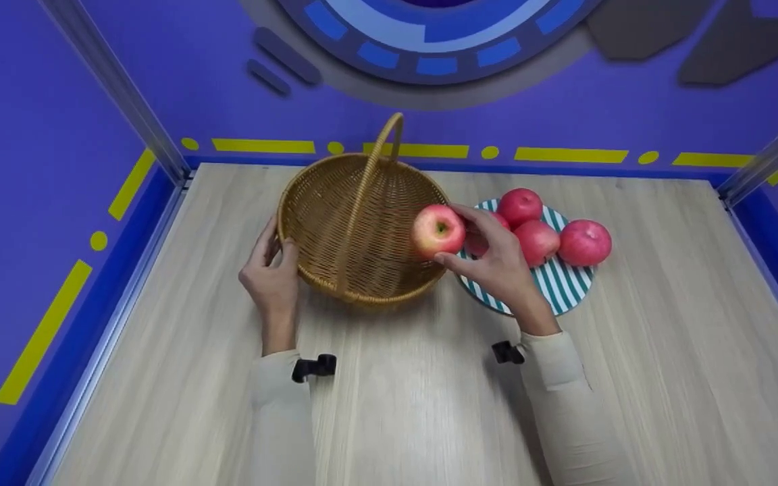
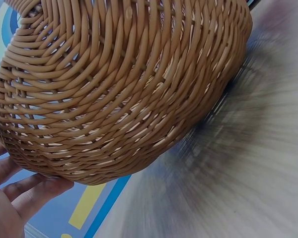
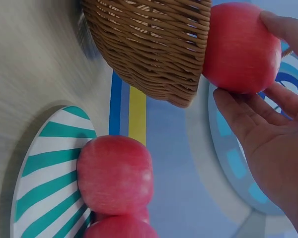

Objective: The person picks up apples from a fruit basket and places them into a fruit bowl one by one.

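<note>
My left hand point(image 1: 271, 277) grips the left rim of a round wicker basket point(image 1: 362, 297) with a tall arched handle. The thumb lies over the rim, and in the left wrist view the fingers point(image 2: 44, 193) lie against the outer weave point(image 2: 119, 99). My right hand point(image 1: 500, 263) holds a red apple point(image 1: 437, 233) between thumb and fingers, stem end showing, at the basket's right rim. From the right wrist view, this apple point(image 3: 241, 47) is level with the rim edge. I see no apple inside the basket.
Right of the basket is a green-and-white striped plate point(image 1: 568, 287) with several red apples point(image 1: 585, 243); one is partly hidden by my right hand. A light wooden table point(image 1: 402, 405) lies beneath, bounded by blue panels point(image 1: 193, 108) at the back and sides.
</note>
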The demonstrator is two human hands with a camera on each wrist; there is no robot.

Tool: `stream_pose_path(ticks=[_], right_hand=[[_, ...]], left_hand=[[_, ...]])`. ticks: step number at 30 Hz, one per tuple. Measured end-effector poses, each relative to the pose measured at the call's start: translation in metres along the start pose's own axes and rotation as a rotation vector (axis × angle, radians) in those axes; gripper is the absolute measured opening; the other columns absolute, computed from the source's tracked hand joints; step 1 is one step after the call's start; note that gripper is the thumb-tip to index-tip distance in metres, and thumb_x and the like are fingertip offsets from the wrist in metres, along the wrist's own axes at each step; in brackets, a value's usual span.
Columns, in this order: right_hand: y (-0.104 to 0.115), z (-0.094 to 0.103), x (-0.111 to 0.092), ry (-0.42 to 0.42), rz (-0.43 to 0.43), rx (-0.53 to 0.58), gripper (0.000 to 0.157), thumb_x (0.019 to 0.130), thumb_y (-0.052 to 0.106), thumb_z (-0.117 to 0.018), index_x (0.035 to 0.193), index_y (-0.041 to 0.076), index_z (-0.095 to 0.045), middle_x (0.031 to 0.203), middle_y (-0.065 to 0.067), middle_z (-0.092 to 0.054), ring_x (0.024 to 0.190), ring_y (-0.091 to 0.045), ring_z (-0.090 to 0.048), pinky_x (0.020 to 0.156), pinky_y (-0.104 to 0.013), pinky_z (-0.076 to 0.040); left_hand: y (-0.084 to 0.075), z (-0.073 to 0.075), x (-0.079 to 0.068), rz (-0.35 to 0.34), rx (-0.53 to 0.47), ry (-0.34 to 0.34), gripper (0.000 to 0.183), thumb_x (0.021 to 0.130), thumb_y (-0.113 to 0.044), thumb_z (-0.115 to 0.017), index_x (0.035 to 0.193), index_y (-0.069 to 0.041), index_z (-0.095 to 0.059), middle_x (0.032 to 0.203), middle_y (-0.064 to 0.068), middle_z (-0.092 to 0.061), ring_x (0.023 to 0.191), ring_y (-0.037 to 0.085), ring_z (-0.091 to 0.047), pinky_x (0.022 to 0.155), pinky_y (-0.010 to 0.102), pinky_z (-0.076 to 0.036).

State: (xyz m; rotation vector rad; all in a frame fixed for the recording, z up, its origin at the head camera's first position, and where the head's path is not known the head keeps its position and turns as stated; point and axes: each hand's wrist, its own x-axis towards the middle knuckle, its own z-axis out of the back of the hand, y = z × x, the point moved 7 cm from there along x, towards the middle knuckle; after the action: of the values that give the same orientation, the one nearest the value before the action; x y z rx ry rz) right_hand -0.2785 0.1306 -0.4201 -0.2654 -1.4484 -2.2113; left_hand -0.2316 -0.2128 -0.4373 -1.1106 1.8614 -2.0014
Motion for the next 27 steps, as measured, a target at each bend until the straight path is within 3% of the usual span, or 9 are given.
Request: stream_pose_path(ticks=[8,27], right_hand=[[-0.003,0.011,-0.009,-0.022,-0.02,0.028,0.074,0.085,0.015,-0.092,0.15,0.006,-0.058,0.139,-0.004,-0.064,0.122,-0.018,-0.063,0.1,-0.031,-0.056],[-0.017,0.052,-0.022,-0.088,-0.097,-0.051,0.076,0.085,0.015,-0.092,0.152,0.006,-0.057,0.143,-0.006,-0.062,0.125,-0.02,-0.06,0.101,-0.02,-0.051]], left_hand=[[0.001,0.001,-0.001,0.002,0.017,0.008,0.04,0.096,0.007,-0.065,0.135,0.005,-0.07,0.131,0.023,-0.069,0.117,0.04,-0.07,0.099,0.034,-0.057],[0.003,0.0,0.0,-0.01,-0.009,0.015,0.039,0.096,0.008,-0.065,0.135,0.008,-0.068,0.131,0.026,-0.068,0.116,0.048,-0.069,0.098,0.031,-0.057]])
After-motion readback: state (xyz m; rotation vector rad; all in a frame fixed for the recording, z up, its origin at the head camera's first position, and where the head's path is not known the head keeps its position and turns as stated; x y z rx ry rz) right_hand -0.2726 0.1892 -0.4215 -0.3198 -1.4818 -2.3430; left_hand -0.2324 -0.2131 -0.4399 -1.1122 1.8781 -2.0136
